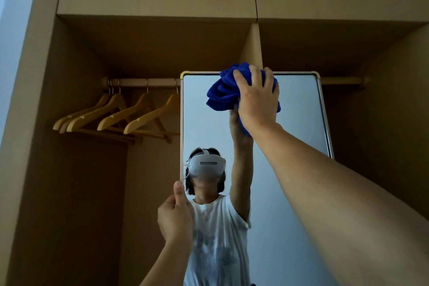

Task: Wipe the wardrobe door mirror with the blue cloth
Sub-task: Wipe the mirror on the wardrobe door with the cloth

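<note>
Under right hand [257, 102], blue cloth [222, 93]

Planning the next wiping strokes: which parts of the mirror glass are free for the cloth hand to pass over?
Free: the mirror glass right of the blue cloth, and the left strip below it. Crowded: top centre under the right hand; the left hand grips the lower left frame edge.

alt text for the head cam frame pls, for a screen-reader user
A person's right hand presses a bunched blue cloth against the top of a framed mirror in an open wooden wardrobe, while the left hand grips the mirror's left edge. Empty wooden hangers hang on a rail to the left.
</note>
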A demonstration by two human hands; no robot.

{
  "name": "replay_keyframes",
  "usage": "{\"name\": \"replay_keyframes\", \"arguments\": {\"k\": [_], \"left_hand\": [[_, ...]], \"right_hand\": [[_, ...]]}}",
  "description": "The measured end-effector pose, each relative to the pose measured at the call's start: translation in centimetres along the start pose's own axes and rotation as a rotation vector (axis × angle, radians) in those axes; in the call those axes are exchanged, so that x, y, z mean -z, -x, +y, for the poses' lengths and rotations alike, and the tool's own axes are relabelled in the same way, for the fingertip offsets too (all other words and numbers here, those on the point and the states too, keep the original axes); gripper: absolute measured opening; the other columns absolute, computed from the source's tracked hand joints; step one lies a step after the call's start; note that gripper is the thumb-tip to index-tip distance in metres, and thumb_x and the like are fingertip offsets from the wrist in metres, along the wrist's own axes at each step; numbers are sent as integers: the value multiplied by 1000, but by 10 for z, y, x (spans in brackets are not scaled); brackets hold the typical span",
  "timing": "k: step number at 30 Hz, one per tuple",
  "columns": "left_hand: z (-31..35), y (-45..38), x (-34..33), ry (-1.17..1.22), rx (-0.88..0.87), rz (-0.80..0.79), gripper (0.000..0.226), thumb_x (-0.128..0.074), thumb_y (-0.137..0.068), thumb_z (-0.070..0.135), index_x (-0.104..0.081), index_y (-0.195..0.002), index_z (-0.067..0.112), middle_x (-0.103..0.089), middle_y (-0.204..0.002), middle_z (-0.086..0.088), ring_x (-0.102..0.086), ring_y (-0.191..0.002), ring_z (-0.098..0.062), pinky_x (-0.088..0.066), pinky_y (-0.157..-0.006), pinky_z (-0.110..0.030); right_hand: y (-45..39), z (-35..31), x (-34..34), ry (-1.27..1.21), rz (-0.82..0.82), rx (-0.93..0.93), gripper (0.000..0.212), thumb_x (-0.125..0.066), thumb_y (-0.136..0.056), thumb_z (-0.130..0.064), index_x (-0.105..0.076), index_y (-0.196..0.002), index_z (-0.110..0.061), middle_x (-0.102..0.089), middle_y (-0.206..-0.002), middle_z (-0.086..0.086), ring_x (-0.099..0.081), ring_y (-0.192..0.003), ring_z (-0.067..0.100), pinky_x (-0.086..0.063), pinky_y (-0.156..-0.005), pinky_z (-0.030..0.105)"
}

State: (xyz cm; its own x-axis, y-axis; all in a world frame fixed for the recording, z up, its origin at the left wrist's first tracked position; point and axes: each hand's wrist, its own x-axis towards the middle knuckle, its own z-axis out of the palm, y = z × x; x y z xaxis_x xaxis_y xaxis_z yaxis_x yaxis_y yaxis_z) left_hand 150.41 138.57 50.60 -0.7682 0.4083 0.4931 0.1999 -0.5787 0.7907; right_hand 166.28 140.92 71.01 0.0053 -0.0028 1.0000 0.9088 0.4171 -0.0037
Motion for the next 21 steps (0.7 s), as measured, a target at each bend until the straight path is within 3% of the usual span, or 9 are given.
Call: {"name": "replay_keyframes", "arguments": {"k": [4,7,14,21], "left_hand": [[-1,-1,-1,-5,-4,18,76,-40,-81,66,-59,-77,-8,-53,-63,-17,-50,-61,-25,-42,-61,-36],[-2,-1,-2,-17,-9,38,79,-40,-82,66,-56,-77,-11,-55,-62,-17,-51,-60,-26,-45,-60,-37],[-4,-2,-4,-76,-33,92,72,-38,-79,71,-60,-68,3,-63,-67,-17,-61,-69,-31,-51,-71,-46],[-5,-2,-4,-83,-69,104,78,-36,-72,77,-56,-63,2,-59,-60,-17,-56,-60,-28,-48,-61,-40]], "right_hand": [[-1,18,0,-4,22,-65,54,-54,-92,-16,-36,-142,-24,-29,-149,10,-19,-139,37,-23,-111,54],[0,31,0,11,33,-114,54,-54,-92,-16,-36,-142,-24,-30,-148,10,-20,-138,37,-24,-111,54],[0,72,6,24,27,-248,55,-56,-90,-18,-35,-141,-23,-29,-147,12,-20,-137,39,-24,-109,57],[4,118,12,51,-11,-339,57,-58,-89,-23,-35,-141,-25,-27,-147,12,-21,-135,39,-26,-107,57]]}}
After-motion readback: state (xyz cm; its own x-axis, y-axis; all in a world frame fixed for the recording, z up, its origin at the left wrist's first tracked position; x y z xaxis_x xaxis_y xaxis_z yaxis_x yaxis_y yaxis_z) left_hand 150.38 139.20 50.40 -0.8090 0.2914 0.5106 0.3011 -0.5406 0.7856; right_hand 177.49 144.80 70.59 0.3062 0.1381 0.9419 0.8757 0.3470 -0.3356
